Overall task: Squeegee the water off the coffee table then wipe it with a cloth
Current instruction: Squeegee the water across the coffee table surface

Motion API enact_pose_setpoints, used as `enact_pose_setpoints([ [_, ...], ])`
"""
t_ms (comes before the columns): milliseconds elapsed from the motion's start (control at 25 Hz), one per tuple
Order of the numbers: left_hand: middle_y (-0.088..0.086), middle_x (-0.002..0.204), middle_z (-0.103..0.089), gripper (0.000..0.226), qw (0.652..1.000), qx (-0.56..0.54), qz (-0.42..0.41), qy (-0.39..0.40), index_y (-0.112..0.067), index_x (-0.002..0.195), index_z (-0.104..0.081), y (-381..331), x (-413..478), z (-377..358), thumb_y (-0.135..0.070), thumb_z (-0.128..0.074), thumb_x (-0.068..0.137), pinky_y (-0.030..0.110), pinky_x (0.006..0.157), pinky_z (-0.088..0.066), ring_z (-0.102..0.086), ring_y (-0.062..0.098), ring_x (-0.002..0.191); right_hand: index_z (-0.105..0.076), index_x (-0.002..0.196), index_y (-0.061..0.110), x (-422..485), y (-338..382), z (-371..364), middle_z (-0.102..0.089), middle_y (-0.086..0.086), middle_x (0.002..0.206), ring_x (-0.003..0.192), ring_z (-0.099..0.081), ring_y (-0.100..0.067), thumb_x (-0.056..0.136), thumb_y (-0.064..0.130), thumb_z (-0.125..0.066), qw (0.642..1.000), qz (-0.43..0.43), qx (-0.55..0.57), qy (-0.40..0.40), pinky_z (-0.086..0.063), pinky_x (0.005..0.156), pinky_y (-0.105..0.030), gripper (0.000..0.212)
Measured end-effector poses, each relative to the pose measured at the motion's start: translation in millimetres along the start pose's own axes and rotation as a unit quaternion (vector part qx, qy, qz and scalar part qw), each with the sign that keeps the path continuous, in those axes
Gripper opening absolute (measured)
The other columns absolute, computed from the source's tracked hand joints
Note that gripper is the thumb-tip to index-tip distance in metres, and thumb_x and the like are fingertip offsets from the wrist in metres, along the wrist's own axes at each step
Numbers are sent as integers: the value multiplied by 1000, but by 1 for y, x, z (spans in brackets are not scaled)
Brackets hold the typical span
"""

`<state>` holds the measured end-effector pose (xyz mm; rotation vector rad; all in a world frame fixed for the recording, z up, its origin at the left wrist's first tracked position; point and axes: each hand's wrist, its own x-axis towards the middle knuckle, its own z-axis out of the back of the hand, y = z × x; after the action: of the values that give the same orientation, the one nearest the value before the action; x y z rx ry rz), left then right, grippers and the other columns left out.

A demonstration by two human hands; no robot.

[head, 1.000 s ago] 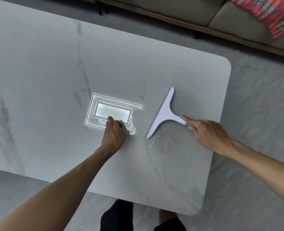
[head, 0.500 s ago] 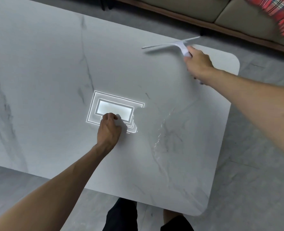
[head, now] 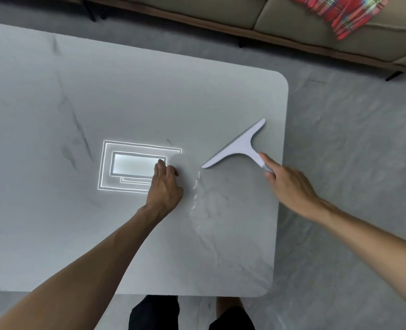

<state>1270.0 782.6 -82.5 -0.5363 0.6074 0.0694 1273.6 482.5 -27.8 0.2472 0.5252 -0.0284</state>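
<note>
Over on the left, the grey marbled surface (head: 42,115) looks dull and dry from this angle, with no beads that I can pick out. Moving in, a bright rectangular reflection (head: 135,166) of a light sits on the top. Right at its near-right corner is the left hand (head: 165,186), knuckles up, fingers loosely bent, fingertips planted on the surface, and nothing in it that I can see. It reads as a brace, not a working hand.

Just to its right, there's the water (head: 195,188), a thin broken line of beads running toward the near edge, with a faint smeared sheen spreading to the right of it. At the far end of that line sits the near-left tip of the squeegee (head: 237,146), blade down on the surface and angled away toward the far right corner. The right hand (head: 290,186) has the handle, fingers wrapped round it, one finger stretched along it.

So where are we? My read is mid-squeegee. That wet patch toward the near edge has yet to be pushed off, and the line of beads wants a stroke of its own. The cloth wipe hasn't begun, and there's no cloth on the surface at all. Far right, a plaid fabric (head: 344,15) lies on the sofa (head: 292,17), beyond the grey floor (head: 351,163). Whether that's the cloth, I cannot tell.
</note>
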Motion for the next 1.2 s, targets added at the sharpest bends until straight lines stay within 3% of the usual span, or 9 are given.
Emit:
enact_pose_setpoints([
  [160,29,125,-37,38,998,52,8,47,4,109,-47,-32,13,-19,1,-51,71,41,99,-36,-35,42,119,-38,146,30,-6,-21,30,-69,-22,89,78,-65,-39,100,27,-44,999,-11,26,-19,-44,63,-36,47],
  [320,39,136,-28,43,992,76,40,89,4,117,-41,-42,24,-22,-2,-48,76,42,104,-34,-24,47,133,-36,145,24,95,-16,83,-63,-25,112,92,-61,-42,103,30,-29,993,-62,59,-84,-41,67,-38,43],
  [480,43,141,-19,44,990,83,50,106,5,119,-39,-42,27,-22,-2,-46,76,43,107,-32,-19,50,136,-38,143,27,160,2,95,-58,-19,121,89,-63,-38,98,26,-26,975,-169,123,-72,-47,55,-34,46],
  [600,36,130,-33,40,990,92,41,103,1,113,-42,-42,30,-24,-2,-43,73,41,96,-38,-27,48,129,-40,140,25,137,5,75,-65,-21,107,75,-66,-39,96,22,-30,983,-140,104,-58,-55,54,-41,45],
  [720,31,120,-37,38,988,100,38,108,1,110,-42,-44,30,-22,-3,-41,72,37,86,-40,-35,44,114,-36,145,19,71,-11,41,-65,-27,110,94,-62,-45,97,17,-39,990,-98,90,-41,-47,72,-40,47],
  [880,35,124,-37,42,985,117,36,122,4,114,-42,-47,29,-19,-6,-40,74,43,99,-36,-32,47,120,-30,150,20,-20,-21,11,-66,-28,106,96,-62,-45,99,18,-41,988,-120,96,10,-45,72,-39,52],
  [1000,36,129,-36,43,984,106,46,134,3,115,-42,-48,30,-15,-8,-37,74,42,101,-35,-30,47,124,-38,144,21,-36,-20,24,-67,-24,106,97,-62,-44,99,22,-39,986,-139,86,36,-41,70,-35,45],
  [1080,39,134,-30,40,985,90,48,136,4,115,-42,-44,30,-14,-2,-42,75,43,101,-36,-25,49,132,-46,137,21,-16,-14,44,-67,-23,102,89,-64,-41,101,28,-36,985,-145,85,26,-41,63,-30,38],
  [1200,30,128,-36,35,991,65,29,114,2,111,-45,-35,29,-11,-7,-51,78,38,87,-41,-38,43,121,-49,126,19,51,4,77,-65,-18,80,50,-60,-30,101,30,-29,975,-161,153,-29,-35,32,-24,33],
])
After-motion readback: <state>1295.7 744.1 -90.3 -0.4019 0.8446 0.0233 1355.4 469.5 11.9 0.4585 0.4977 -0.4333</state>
